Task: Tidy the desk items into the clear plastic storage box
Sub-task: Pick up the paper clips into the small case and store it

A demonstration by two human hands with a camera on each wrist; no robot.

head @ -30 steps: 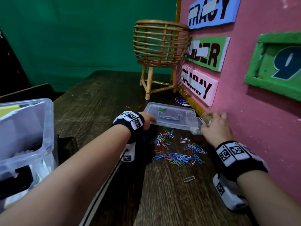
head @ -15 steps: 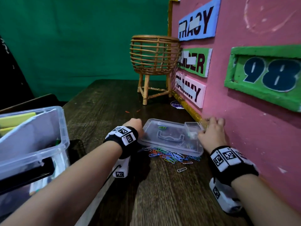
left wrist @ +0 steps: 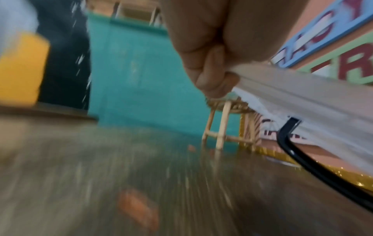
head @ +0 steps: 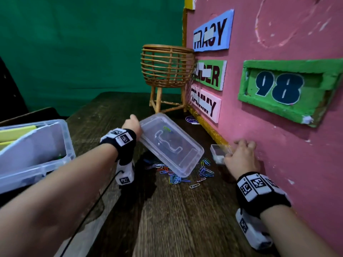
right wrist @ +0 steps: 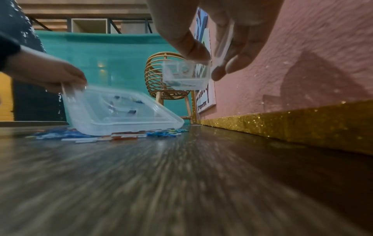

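Gripping the far corner of the clear lid [head: 171, 146] with curled fingers, our left hand [head: 131, 124] holds it tilted, the far end raised and the near corner resting among the paper clips [head: 178, 172]; a single green clip [head: 167, 128] lies on the lid's upper face; the rest are scattered in many colours over the dark wooden desk [head: 167, 219], some under the lid and some beside it; our right hand [head: 241, 155] sits close to the pink wall [head: 278, 164], thumb and fingers pinching a small clear case [head: 219, 153]; from the right wrist view the small case [right wrist: 186, 75] hangs clear of the desk, its hinged lid held against the fingers [right wrist: 238, 63]; whether anything is inside we cannot tell; the clear plastic storage box [head: 37, 151] stands at the left edge of the desk, well apart from the clips, with yellow pads [head: 16, 130] and grey sheets showing inside; a rattan basket stand [head: 167, 71] stands at the far end against the wall.
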